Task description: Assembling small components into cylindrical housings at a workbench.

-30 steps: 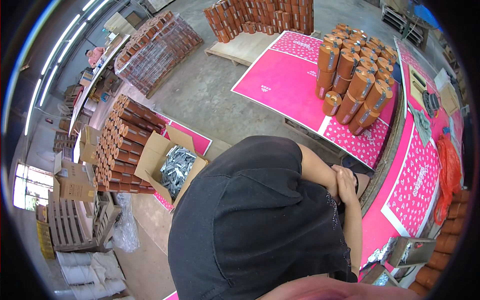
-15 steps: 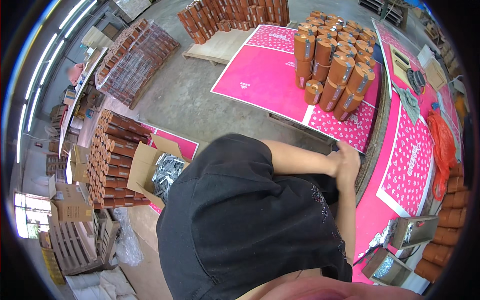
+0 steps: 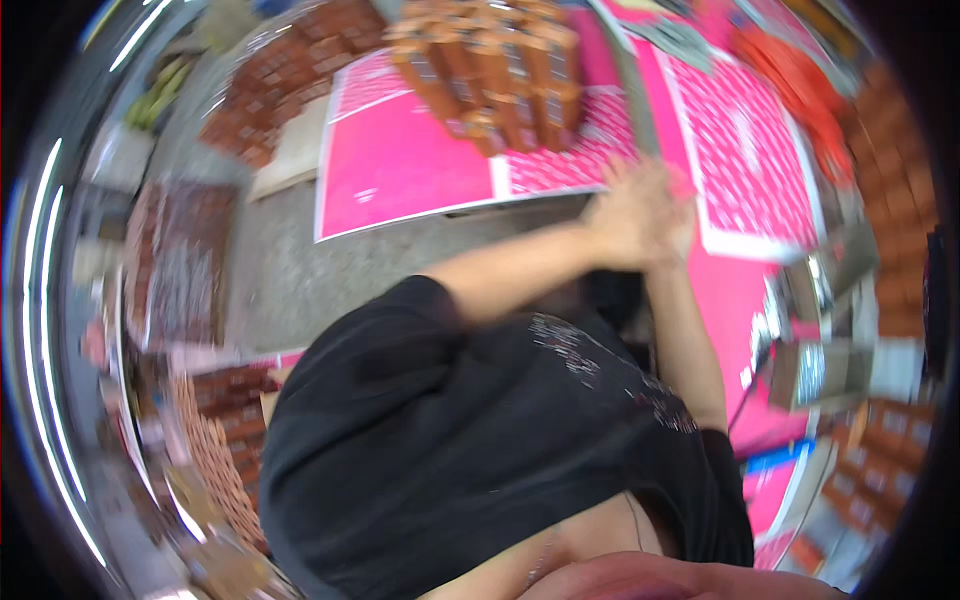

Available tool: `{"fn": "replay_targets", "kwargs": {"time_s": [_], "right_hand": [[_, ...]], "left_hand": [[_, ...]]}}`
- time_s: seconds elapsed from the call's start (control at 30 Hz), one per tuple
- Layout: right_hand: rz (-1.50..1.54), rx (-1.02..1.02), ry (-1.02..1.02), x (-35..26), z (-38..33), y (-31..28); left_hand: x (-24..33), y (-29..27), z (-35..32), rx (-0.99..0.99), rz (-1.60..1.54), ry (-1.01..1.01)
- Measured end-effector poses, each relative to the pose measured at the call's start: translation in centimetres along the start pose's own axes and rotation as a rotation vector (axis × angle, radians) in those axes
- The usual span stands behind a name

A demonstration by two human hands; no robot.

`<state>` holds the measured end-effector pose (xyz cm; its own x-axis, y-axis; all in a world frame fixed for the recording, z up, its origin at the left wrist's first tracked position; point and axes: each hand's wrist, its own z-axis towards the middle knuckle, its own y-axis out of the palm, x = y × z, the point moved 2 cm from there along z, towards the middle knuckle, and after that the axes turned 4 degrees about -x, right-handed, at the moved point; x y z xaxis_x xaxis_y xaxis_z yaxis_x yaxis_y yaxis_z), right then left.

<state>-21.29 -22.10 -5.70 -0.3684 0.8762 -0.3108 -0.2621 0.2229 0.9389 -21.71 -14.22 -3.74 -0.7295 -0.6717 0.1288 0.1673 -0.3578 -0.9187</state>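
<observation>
My left hand (image 3: pixel 622 218) and my right hand (image 3: pixel 672 228) come together over the table's near edge, overlapping, the left partly in front of the right. Both are smeared by motion, so I cannot make out the fingers or whether anything is between them. Just beyond them lies a pink sheet with white patterns (image 3: pixel 575 170) covering the table. On it, farther off to the left, stands a cluster of orange-brown cylindrical canisters (image 3: pixel 490 75) with metal strips down their sides.
Right of my hands, small open boxes (image 3: pixel 815 375) hold shiny metal pieces. A red-orange plastic bag (image 3: pixel 795 85) lies at the far right, near stacked brown canisters (image 3: pixel 895 200). At left stand a wrapped canister stack (image 3: pixel 182 265) and more canisters (image 3: pixel 235 415).
The view has swung to the right and blurred. My hands stay close together, now overlapping more and higher in the picture. The carton of metal pieces on the left is now mostly hidden.
</observation>
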Motion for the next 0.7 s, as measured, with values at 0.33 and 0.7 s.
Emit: {"fn": "replay_targets", "kwargs": {"time_s": [0.33,0.7], "right_hand": [[0.117,-0.022,-0.086,-2.4,0.3,0.1],[0.072,-0.060,-0.123,-2.4,0.2,0.3]], "left_hand": [[-5.1,1.8,-0.5,0.155,-0.933,-0.592],[0.6,1.6,0.5,0.199,-1.635,-0.707]]}}
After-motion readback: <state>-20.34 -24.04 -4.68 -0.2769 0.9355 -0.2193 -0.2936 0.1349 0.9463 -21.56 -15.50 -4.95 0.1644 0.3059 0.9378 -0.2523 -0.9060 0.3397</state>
